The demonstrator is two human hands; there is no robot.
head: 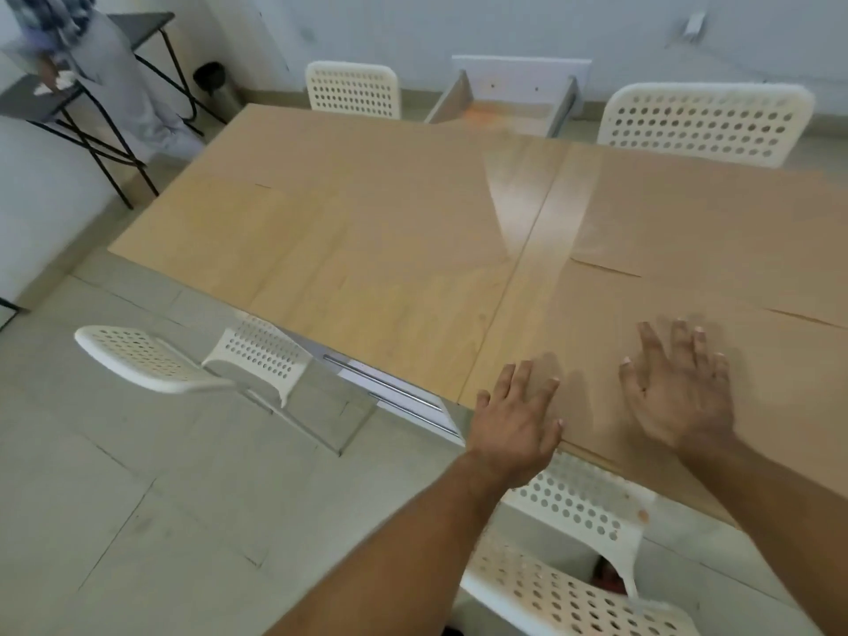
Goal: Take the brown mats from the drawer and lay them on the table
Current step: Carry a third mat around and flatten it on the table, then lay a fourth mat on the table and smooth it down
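Observation:
Brown mats cover the right part of the light wooden table [348, 268]. The nearest brown mat [592, 332] reaches the table's front edge, and another brown mat [716, 213] lies beyond it, with thin seams between them. My left hand [516, 417] rests palm down with fingers spread on the near mat's front left corner. My right hand [679, 390] lies flat on the same mat, fingers apart, a little blurred. Neither hand holds anything. An open white drawer [459, 101] sticks out at the table's far side, its inside mostly hidden.
White perforated chairs stand around the table: one at the far left [353, 87], one at the far right [702, 123], one at the near left [151, 360] and one below my arms [573, 585]. A person [105, 71] stands by a black folding table [27, 98] at the back left.

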